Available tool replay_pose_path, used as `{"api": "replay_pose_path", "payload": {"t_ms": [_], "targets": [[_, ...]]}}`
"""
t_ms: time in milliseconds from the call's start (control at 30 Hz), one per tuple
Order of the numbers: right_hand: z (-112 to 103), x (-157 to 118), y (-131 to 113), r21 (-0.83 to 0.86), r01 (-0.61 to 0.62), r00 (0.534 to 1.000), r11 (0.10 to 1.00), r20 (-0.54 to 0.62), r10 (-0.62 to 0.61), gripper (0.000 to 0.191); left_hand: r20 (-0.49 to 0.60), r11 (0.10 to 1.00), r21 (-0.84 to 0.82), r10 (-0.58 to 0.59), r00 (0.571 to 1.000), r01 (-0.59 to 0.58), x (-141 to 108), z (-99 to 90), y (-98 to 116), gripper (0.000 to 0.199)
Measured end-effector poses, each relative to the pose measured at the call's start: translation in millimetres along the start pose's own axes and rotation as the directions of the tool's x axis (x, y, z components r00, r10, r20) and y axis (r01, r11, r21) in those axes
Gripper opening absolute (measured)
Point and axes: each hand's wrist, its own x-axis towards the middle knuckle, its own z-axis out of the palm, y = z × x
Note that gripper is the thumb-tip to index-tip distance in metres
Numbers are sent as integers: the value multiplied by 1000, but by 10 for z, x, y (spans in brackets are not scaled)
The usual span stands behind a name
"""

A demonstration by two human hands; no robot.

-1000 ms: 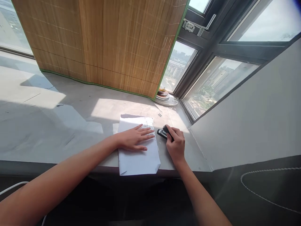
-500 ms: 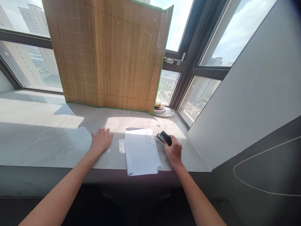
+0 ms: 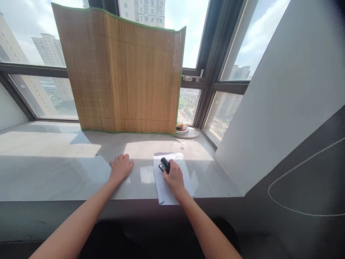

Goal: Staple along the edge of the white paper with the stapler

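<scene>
2 bare hands are at work, and the right hand is curled around a black stapler, its nose angled forward and left. Directly beneath that hand lies the white paper, its near end poking past the front edge of the window ledge; whether the stapler touches the paper or hovers just over it, I cannot tell. Ahead and to the right of the knuckles, a patch of small dark marks covers the paper's far right corner, too fine to read for certain. What has changed is the stapler's place: 0.5 seconds ago it was off to the right of the paper, and now it is above it, so tool and paper have come together, which I take as the work shifting back onto the paper. Well to the left, the left hand rests palm down on the ledge with nothing visible in its grasp; 1 second ago it was pressing the paper, so now no left hand steadies it. Beyond the right hand lie small strips, then stacked plates by the window corner, and left of those a tall bamboo mat.
</scene>
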Motion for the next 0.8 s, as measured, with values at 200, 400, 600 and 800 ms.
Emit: {"api": "replay_pose_path", "payload": {"t_ms": [200, 400, 600, 800], "targets": [[-356, -56, 638, 15, -49, 992, 999, -119, 50, 11, -1, 1000, 22, -2, 1000, 2, -3, 6, 21, 50], [-686, 208, 877, 44, 104, 984, 994, -147, -97, 36, 6, 999, 31, 7, 1000, -7, -11, -11, 21, 49], [-672, 895, 1120, -72, 277, 960, 958, -22, -279, 26, -17, 1000, 25, -1, 1000, 2, -11, 3, 13, 45], [-96, 1195, 1246, -285, 139, 944, 948, 327, -40, 65, -15, 1000, -5, -2, 1000, 2, -16, 34, 9, 46]]}}
